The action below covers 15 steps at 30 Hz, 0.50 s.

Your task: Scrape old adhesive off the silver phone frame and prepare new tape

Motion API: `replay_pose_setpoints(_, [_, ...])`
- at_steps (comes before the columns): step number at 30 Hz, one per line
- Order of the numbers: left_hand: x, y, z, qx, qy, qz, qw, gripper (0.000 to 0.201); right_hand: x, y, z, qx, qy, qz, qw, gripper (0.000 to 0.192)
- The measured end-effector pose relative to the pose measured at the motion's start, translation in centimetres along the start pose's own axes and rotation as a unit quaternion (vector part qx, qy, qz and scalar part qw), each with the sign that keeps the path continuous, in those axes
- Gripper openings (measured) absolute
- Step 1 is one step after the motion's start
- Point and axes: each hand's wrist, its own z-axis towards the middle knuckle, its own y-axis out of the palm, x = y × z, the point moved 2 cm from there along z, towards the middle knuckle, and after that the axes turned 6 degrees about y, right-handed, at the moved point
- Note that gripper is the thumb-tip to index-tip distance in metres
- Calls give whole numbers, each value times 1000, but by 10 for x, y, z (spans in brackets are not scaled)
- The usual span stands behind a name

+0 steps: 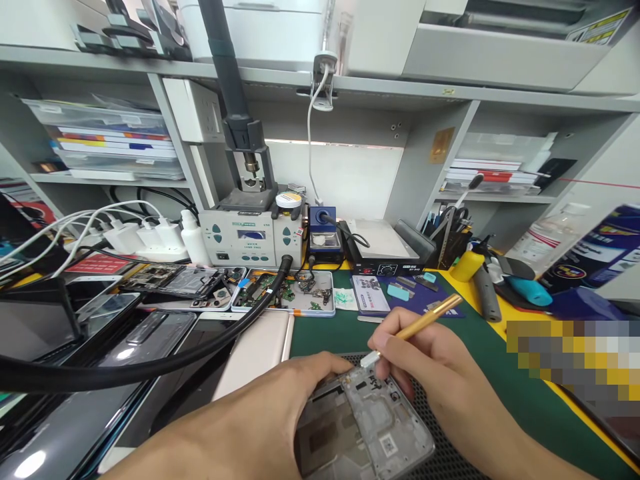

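A grey shelving unit (450, 93) spanned the rear of the bench. Below it, a green work mat (345, 330) covered the bench surface, bordered by a yellow edge on the right. A thick black hose (150, 363) ran across the left side toward the rework station (250, 240), which stood at the rear centre beside a blue tip-cleaner holder (324, 230). A parts tray (295, 293) with small circuit boards lay directly in front of the station, and dismantled phones (165, 283) lay to its left.

At the near centre, the opened phone frame (363, 427) rested on a dark perforated pad (440, 453), internal side up. The left hand (270, 413) gripped the frame along its left edge, the thumb laid over the upper corner; the remaining fingers were hidden beneath. The right hand (425, 363) pinched a gold-handled tool (425, 320) between thumb and forefinger, pen-fashion, its white tip just above the frame's upper edge.
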Motion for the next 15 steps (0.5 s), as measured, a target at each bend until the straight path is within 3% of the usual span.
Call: replay_pose_setpoints(15, [3,1,3,9,-8,9,1000,74,2,0,0,-8,-4,-10,1000,34])
